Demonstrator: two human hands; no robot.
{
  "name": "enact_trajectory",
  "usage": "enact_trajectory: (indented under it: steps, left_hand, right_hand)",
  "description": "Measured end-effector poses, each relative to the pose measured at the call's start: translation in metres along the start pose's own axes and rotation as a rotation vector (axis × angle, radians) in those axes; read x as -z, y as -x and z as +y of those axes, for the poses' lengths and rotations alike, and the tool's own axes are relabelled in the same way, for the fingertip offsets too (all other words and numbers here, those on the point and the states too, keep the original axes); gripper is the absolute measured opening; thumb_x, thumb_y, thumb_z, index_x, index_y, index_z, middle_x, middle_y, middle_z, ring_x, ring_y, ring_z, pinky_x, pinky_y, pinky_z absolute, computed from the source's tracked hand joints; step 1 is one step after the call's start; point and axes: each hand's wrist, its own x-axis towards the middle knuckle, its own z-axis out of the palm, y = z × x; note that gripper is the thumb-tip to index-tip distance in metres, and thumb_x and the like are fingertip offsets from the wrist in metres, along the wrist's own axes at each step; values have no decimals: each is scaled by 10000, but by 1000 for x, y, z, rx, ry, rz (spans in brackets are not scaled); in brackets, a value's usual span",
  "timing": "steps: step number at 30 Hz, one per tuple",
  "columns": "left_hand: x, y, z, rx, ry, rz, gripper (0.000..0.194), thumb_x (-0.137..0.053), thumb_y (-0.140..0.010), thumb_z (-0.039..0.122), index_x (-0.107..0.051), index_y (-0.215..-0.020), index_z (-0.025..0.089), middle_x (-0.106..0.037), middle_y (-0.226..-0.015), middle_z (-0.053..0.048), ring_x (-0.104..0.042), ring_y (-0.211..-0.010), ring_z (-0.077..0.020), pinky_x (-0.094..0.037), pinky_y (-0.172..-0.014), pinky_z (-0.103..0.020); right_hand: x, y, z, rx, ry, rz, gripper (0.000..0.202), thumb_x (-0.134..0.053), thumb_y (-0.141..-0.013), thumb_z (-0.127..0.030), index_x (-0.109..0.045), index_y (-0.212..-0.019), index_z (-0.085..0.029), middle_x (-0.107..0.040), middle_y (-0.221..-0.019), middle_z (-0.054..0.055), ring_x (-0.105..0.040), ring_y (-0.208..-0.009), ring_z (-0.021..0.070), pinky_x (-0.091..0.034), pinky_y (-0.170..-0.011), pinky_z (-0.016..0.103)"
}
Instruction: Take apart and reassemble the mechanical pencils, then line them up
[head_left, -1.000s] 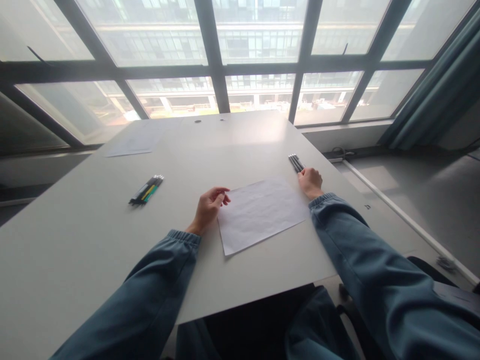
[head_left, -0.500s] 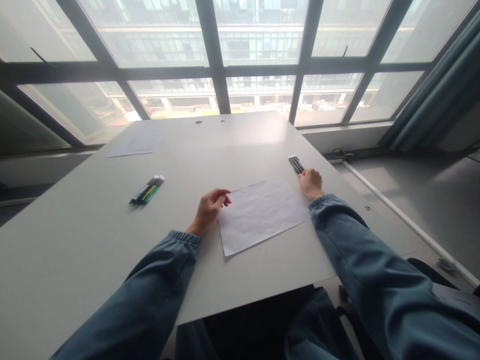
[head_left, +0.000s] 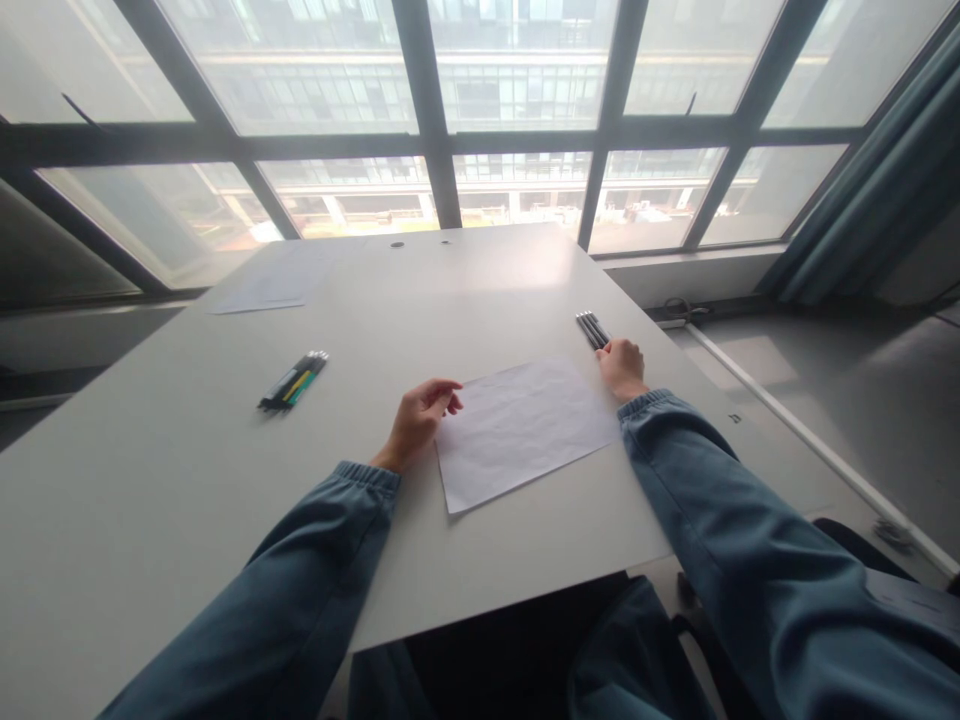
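A blank white sheet of paper (head_left: 525,430) lies slightly turned on the table before me. My left hand (head_left: 421,415) is at its left edge, fingers loosely bent and a little apart, with nothing visible in them. Beyond the sheet's right edge, my right hand (head_left: 622,367) is closed around the near ends of several dark pens (head_left: 592,328) lying side by side. Their silvery far ends point away from me; the parts under my fingers are hidden.
To the left lies a bundle of pens or markers (head_left: 294,382) with black, yellow and green parts. More paper (head_left: 270,278) lies at the far left of the white table (head_left: 420,320). Windows (head_left: 517,180) stand beyond the far edge, and a curtain (head_left: 877,170) hangs at right.
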Motion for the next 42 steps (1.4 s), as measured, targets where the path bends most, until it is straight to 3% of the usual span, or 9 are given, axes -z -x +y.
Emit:
enact_trajectory:
  steps: [42]
  left_hand:
    - [2,1,0,18,-44,-27,234,-581,-845,272,-718,-967,127,-704,-698,-40,-647,-642,-155,-517,-641,-284]
  right_hand:
    - [-2,1,1,48,17,29,220,-600,-931,-307,-757,-945,-152,-754,-949,172,-709,-926,297,-519,-833,377]
